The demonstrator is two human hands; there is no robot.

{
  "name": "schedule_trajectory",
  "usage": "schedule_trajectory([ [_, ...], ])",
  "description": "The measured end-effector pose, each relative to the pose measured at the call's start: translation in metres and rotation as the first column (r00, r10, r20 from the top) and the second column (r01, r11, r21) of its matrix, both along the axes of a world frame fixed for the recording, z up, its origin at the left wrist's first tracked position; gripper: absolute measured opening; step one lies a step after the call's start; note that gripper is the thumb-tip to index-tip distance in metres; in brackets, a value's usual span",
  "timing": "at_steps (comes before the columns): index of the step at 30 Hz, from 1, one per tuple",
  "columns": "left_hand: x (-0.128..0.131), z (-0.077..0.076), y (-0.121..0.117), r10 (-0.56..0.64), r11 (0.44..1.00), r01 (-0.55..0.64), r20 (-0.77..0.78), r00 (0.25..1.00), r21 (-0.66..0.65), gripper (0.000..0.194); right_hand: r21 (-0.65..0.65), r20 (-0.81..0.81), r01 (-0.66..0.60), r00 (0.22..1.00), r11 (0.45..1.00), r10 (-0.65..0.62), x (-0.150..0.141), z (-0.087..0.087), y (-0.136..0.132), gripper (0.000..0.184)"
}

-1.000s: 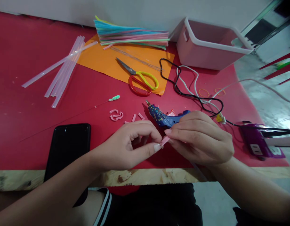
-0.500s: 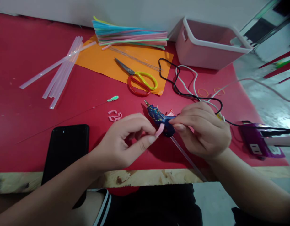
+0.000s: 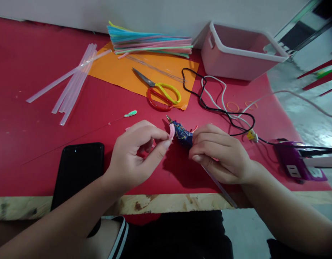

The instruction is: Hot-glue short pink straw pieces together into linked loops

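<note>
Between thumb and forefinger, my left hand [image 3: 140,154] pinches a short curved piece of pink pipe cleaner [image 3: 171,132]. Its upper end is beside the metal nozzle of a dark blue glue gun [image 3: 182,133]; I cannot tell whether they touch. My right hand [image 3: 222,153] is closed around the gun's handle, hiding most of it. A clear glue stick [image 3: 220,187] runs out from the gun's back toward the table edge. More pink bits lie mostly hidden behind my left hand. A thin wire with a green fuzzy tip [image 3: 130,113] lies beyond that hand.
Scissors [image 3: 163,94] rest on an orange sheet [image 3: 114,75], near a bundle of pipe cleaners [image 3: 152,43]. Glue sticks [image 3: 77,81] lie at left, above a black phone [image 3: 79,172]. A pink bin [image 3: 230,61], tangled cords [image 3: 202,93] and a purple power strip [image 3: 295,162] occupy the right.
My left hand has moved the pink pipe cleaner piece up and left, from beside the gun's body to its nozzle. My right hand has shifted left and closed round the handle.
</note>
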State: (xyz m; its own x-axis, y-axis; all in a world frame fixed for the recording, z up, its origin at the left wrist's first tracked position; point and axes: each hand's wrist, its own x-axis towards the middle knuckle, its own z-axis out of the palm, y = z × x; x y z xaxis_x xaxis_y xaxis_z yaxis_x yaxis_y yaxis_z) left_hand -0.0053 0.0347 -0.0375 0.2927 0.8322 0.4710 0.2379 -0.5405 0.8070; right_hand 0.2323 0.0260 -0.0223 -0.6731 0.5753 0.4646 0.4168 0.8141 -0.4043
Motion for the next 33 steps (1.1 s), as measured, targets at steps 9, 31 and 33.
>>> schedule_trajectory([
  [9, 0.000, -0.005, 0.004, 0.159, 0.980, -0.149, 0.068, 0.985, -0.133, 0.005, -0.108, -0.083, 0.032, 0.996, 0.994, -0.041, 0.011, -0.003, 0.005, 0.020],
  [31, -0.011, -0.003, 0.012, 0.077, 0.813, 0.072, 0.230, 0.970, -0.578, 0.013, -0.100, -0.144, 0.581, 0.795, 0.808, -0.589, 0.026, -0.018, 0.008, 0.022],
  [33, -0.010, -0.001, 0.013, 0.044, 0.783, 0.096, 0.210, 0.977, -0.614, 0.014, -0.099, -0.191, 0.575, 0.790, 0.812, -0.583, 0.022, -0.017, 0.001, 0.008],
])
